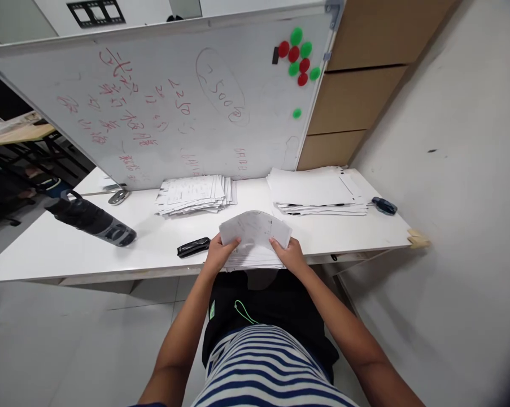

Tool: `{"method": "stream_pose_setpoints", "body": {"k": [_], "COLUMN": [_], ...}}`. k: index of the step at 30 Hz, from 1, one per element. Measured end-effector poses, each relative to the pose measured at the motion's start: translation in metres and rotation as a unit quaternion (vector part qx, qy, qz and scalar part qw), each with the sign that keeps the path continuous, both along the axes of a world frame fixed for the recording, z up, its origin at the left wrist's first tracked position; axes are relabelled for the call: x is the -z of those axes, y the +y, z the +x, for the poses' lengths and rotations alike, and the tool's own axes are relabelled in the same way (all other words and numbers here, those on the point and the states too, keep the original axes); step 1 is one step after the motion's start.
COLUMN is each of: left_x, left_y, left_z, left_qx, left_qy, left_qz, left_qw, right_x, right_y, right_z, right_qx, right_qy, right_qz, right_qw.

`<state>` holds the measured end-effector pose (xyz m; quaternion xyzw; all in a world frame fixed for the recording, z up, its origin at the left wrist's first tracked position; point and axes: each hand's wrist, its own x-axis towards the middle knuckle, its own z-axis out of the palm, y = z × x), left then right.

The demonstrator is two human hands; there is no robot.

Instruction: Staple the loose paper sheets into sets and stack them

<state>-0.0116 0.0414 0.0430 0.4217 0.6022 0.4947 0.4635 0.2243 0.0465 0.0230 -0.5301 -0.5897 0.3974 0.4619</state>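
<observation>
Between my two hands a sheaf of white paper sheets (pixel 255 226) bows upward at the table's front edge, faint marks showing on its face. My left hand (pixel 221 251) grips the left side, thumb on top. My right hand (pixel 289 254) pinches the right side the same way. Below the bent sheets, more paper edges (pixel 255 260) show in layers; I cannot tell whether they belong to the same sheaf. Just left of my left hand lies a black stapler (pixel 193 247).
On the white table (pixel 157 254) are a written paper stack (pixel 193 195), a larger paper stack (pixel 314 189), a dark blue stapler (pixel 384 206), a computer mouse (pixel 118 196) and a black bottle (pixel 96 219). Behind stand a whiteboard (pixel 161 73) and cardboard boxes (pixel 358 96); a wall (pixel 458 169) bounds the right.
</observation>
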Motion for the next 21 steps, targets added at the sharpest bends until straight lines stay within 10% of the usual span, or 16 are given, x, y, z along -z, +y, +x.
{"method": "stream_pose_setpoints", "body": {"k": [15,21], "left_x": [0.007,0.006], "left_y": [-0.008,-0.013], "left_z": [-0.006,-0.013], "left_qx": [0.023,0.027], "left_qy": [0.037,0.034], "left_qz": [0.037,0.025], "left_qw": [0.998,0.999], "right_x": [0.014,0.017], "right_y": [-0.008,-0.013], "right_z": [0.001,0.007], "right_qx": [0.013,0.003], "right_qy": [-0.001,0.003], "right_qz": [-0.064,0.019], "right_qw": [0.998,1.000]}}
